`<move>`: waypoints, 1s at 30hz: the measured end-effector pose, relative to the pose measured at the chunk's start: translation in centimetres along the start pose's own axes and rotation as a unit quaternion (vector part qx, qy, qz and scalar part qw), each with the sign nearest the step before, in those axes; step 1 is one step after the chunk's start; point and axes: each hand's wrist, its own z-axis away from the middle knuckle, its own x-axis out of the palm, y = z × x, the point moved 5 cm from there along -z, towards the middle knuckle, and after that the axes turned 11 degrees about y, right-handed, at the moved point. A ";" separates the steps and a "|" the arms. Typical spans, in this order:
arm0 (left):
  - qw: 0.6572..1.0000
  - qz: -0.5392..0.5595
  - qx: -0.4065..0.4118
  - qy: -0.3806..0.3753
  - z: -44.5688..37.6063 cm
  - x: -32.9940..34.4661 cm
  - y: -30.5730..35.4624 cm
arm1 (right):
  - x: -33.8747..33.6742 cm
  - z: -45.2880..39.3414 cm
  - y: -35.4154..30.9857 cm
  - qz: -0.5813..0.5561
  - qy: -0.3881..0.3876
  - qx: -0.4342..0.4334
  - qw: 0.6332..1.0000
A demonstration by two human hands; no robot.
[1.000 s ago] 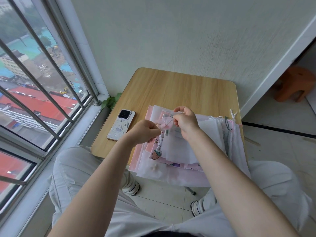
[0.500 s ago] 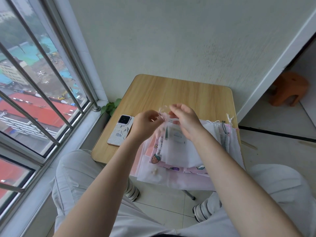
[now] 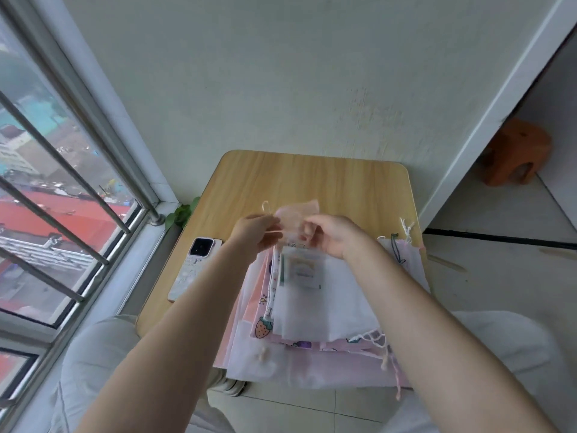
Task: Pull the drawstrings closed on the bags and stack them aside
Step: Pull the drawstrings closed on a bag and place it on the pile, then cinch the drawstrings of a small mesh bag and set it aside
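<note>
A small pink bag (image 3: pixel 298 218) hangs between both hands, left hand (image 3: pixel 254 234) pinching its drawstring (image 3: pixel 271 233), right hand (image 3: pixel 332 235) gripping its edge; orientation unclear through blur.

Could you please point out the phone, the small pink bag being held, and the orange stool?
phone (image 3: pixel 194 269), head view, middle of its back.
small pink bag (image 3: pixel 296 214), head view, upper part.
orange stool (image 3: pixel 515 151), head view, its side.

Small light-wood table w/ rounded corners (image 3: pixel 327 179), set against wall. On it: white-cased phone, camera side up (image 3: pixel 194 268), near left edge; untidy stack of white & pink fabric drawstring bags (image 3: pixel 324 310) overhanging near edge.
</note>
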 end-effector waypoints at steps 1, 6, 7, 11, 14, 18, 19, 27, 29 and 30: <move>0.999 0.044 0.014 -0.002 -0.6 0.7 1.3 | -0.2 -0.5 -1.6 -0.025 0.017 -0.033 0.999; 0.999 -0.014 0.035 -0.022 -3.3 3.5 4.7 | -2.6 -3.6 -6.7 0.056 0.141 -0.134 0.979; 0.996 -0.072 0.046 -0.015 -3.4 3.7 4.4 | -2.9 -3.7 -6.7 0.083 0.151 -0.131 0.976; 0.903 -0.379 0.196 -0.052 -2.4 4.9 2.4 | -3.1 -3.5 -5.0 0.180 0.113 -0.138 0.967; 0.786 -0.543 0.273 -0.113 -0.3 6.4 -0.5 | -2.8 -2.3 -4.2 0.350 0.058 -0.169 0.920; 0.671 -0.633 0.381 -0.059 1.3 6.5 -2.7 | -3.3 -0.5 -2.8 0.638 0.038 -0.167 0.751; 0.665 -0.635 0.390 -0.045 1.5 6.5 -3.0 | -3.6 0.1 -2.7 0.673 0.046 -0.168 0.718; 0.692 -0.618 0.372 0.011 1.4 5.2 -3.6 | -4.8 2.1 -2.0 0.790 0.091 -0.162 0.584; 0.702 -0.613 0.362 0.013 1.5 4.7 -3.4 | -4.9 2.4 -2.2 0.794 0.110 -0.174 0.572; 0.706 -0.611 0.357 0.014 1.5 4.5 -3.3 | -4.9 2.5 -2.2 0.794 0.117 -0.181 0.568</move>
